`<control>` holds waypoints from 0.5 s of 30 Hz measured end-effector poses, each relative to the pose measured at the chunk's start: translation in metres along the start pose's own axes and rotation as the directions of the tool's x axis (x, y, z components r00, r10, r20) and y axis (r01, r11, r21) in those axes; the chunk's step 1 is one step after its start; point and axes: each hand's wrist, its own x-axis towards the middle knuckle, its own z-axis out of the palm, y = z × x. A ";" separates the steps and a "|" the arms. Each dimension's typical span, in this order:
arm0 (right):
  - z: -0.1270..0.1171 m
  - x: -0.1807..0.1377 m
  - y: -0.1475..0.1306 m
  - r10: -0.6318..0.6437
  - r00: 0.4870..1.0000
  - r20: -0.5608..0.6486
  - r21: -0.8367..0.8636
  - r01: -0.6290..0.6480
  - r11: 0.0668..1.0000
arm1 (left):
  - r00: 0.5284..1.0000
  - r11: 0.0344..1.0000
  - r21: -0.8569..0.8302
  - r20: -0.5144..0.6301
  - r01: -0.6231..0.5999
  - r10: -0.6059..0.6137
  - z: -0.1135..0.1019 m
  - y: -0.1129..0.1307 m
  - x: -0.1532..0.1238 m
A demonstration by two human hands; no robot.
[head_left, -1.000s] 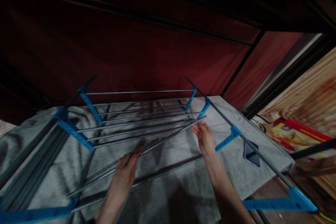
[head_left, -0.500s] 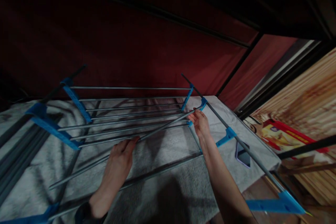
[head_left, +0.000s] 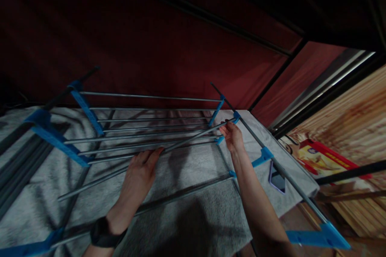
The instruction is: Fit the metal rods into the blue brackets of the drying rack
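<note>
A loose grey metal tube [head_left: 187, 139] runs slantwise across the front of a rack made of grey tubes and blue plastic brackets. My left hand [head_left: 143, 166] is closed around the tube near its middle, and the tube's free end points down to the left. Near the other end, my right hand [head_left: 232, 134] grips the same tube beside a blue bracket [head_left: 237, 116] on the right upright. Whether the tip sits in that bracket I cannot tell. Fixed crossbars [head_left: 157, 120] join the left bracket [head_left: 57, 136] to the right side behind my hands.
A grey blanket [head_left: 193, 221] lies under the rack. Several spare tubes [head_left: 25, 166] lie at the left. To the right are a phone [head_left: 277, 179], a red and yellow box [head_left: 325, 158] and a lower blue bracket [head_left: 319, 236]. A dark red panel [head_left: 150, 48] stands behind.
Both hands have shifted slightly to the right with the tube, its right end nearer the blue bracket. More of the left wrist's black watch shows. The view has moved a little.
</note>
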 end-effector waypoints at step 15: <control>-0.004 0.002 -0.003 0.020 1.000 0.006 0.001 -0.020 1.000 | 1.000 0.998 0.063 0.027 -0.007 0.005 -0.018 0.000 0.021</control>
